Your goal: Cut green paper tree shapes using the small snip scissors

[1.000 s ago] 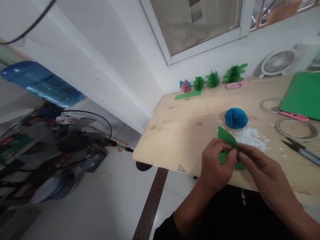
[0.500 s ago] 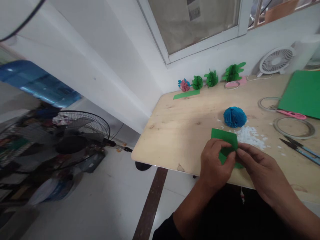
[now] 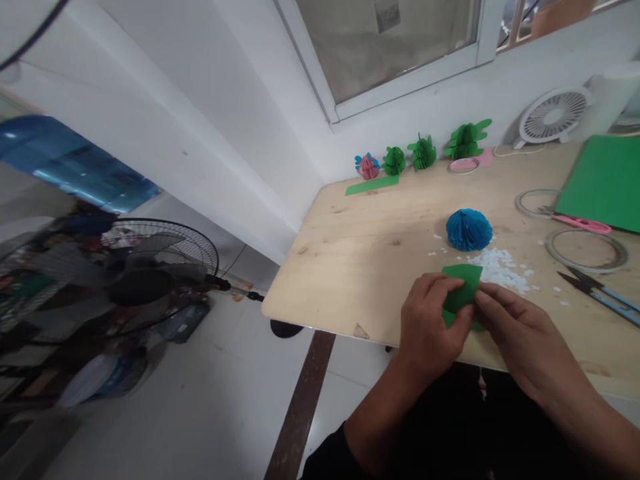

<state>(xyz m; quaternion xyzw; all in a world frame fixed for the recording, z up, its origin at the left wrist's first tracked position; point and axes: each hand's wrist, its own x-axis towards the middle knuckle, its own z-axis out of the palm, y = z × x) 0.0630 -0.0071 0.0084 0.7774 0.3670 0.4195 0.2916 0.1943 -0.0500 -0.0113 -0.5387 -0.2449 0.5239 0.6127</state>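
Note:
A bent piece of green paper [image 3: 463, 283] is held over the front part of the wooden table [image 3: 350, 267]. My left hand [image 3: 434, 320] is closed on its left side, with thumb and fingers pinching it. On the right edge of the paper, my right hand [image 3: 515, 330] pinches with thumb and forefinger; the other fingers are curled. Part of the paper is hidden behind my hands. Just beyond them sit a blue pleated paper ball [image 3: 469, 230] and a scatter of small white bits [image 3: 500, 270].
Thread snips [image 3: 595, 293], a ring of tape [image 3: 586, 251], pink scissors [image 3: 583, 223] and green sheets [image 3: 605, 180] lie at the right. Along the wall stand several paper figures [image 3: 424, 153], a green strip [image 3: 373, 186] and a small white fan [image 3: 554, 117]. A floor fan [image 3: 150, 280] stands left.
The green paper's top part has bent over and shifted right, so less of it stands out beyond my left fingers. Both hands keep their pinch in nearly the same place.

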